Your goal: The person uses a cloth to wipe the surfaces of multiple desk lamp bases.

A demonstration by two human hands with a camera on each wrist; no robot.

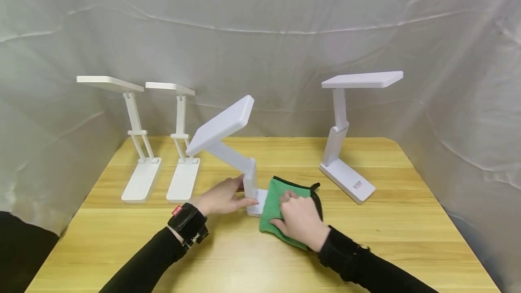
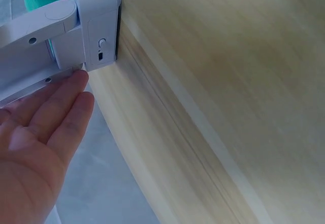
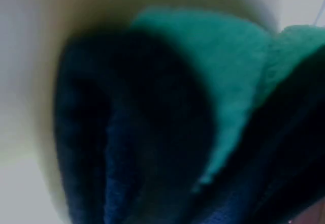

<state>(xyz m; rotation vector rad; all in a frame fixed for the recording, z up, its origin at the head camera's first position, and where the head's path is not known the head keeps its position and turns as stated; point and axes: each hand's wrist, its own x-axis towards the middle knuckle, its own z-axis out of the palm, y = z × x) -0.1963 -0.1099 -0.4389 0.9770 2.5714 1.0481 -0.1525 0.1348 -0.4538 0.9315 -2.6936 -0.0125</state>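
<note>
Plainly, fuzzy green cloth (image 1: 273,207) overlaps a flat lamp base (image 1: 262,197).

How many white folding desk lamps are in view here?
4. The leftmost lamp and second lamp stand side by side at left; the middle lamp has its base partly covered by the green cloth; the rightmost lamp stands apart. None seems hidden.

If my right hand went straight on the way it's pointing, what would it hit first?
Past the green cloth beneath it, your right hand would probably meet the lower arm of the tilted white desk lamp, though depth is unclear.
</note>
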